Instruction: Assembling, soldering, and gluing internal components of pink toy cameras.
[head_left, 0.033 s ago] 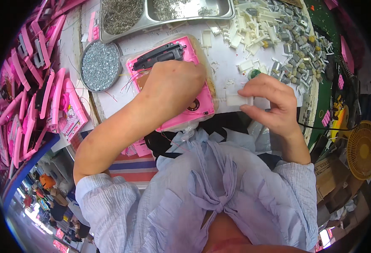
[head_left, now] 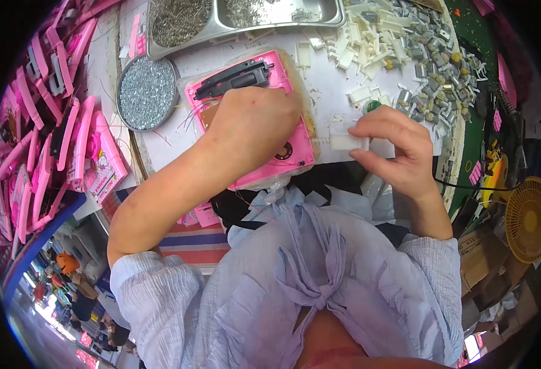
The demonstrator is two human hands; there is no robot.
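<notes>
Beneath the left hand (head_left: 257,120) lies a pink plastic case (head_left: 261,174).

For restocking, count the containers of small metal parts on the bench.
2: a round dish left of the pink case, and a steel tray beyond it. Others may be hidden.

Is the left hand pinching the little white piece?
No, the right hand has the white piece between thumb and finger; the left hand is over the pink case.
</notes>
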